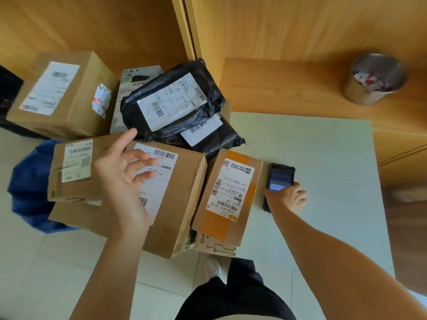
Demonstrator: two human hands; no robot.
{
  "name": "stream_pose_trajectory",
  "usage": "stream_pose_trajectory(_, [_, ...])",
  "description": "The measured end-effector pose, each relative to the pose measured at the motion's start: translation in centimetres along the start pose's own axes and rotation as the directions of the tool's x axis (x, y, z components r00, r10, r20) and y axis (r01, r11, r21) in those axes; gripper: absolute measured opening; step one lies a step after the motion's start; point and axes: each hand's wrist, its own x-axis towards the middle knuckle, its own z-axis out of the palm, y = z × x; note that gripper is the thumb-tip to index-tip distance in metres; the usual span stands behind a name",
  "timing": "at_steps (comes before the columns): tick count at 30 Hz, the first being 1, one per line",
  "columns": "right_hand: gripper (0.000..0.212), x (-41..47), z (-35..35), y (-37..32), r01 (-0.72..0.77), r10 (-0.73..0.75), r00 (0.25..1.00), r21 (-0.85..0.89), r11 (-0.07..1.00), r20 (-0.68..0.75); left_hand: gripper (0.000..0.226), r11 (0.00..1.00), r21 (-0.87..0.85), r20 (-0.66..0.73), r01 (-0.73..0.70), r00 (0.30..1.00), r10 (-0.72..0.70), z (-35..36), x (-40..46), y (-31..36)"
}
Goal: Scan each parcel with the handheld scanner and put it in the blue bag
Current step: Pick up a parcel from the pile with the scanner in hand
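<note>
— Looking down, we see our left hand (126, 174) hovering, fingers spread, over the cardboard parcel (175, 195).
— And our right hand (287, 197) curls round the handheld scanner (279, 179) on the table (323, 158); the blue bag (30, 188) sits left.

scanner (280, 179) – black, flat on table | parcels (171, 195) – piled | blue bag (30, 185) – floor, left

Lighting: bright, even, warm daylight; shadows soft. Wide-angle bending at edges; slight motion blur, softest at corners.
</note>
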Motion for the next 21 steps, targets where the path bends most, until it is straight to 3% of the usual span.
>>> stream_pose_trajectory(3, [0.092,0.1,-0.3,-0.1,-0.063,0.062,0.998,0.053,0.997,0.013,0.053,0.999,-0.011,-0.061,0.033,0.998,-0.034,-1.8,0.3,0.2])
stream_pose_trajectory(6, [0.089,0.2,-1.2,-0.2,-0.2,0.192,0.98,0.315,0.928,0.055,0.043,0.998,-0.055,-0.115,0.028,0.993,-0.034,-3.7,0.5,0.7])
stream_pose_trajectory(10, [0.086,-0.1,-4.3,-0.9,-0.168,0.213,0.977,0.623,0.764,0.002,0.041,0.994,-0.105,-0.139,0.024,0.99,-0.038,-7.1,1.5,1.8])
stream_pose_trajectory(13, [0.085,-2.4,-8.3,-2.9,0.019,0.134,0.979,0.731,0.682,-0.151,0.036,0.994,-0.11,-0.125,0.021,0.992,-0.035,-10.0,3.1,2.8])
stream_pose_trajectory(18, [0.063,-10.4,-14.0,-8.0,0.362,-0.058,0.908,0.704,0.611,-0.416,0.035,0.991,-0.119,-0.027,0.069,0.997,-0.072,-14.8,6.6,3.9])
stream_pose_trajectory(21, [0.071,-16.2,-14.9,-11.2,0.474,-0.149,0.862,0.669,0.572,-0.484,0.037,0.986,-0.118,0.076,0.119,0.991,-0.111,-18.3,8.4,4.8])
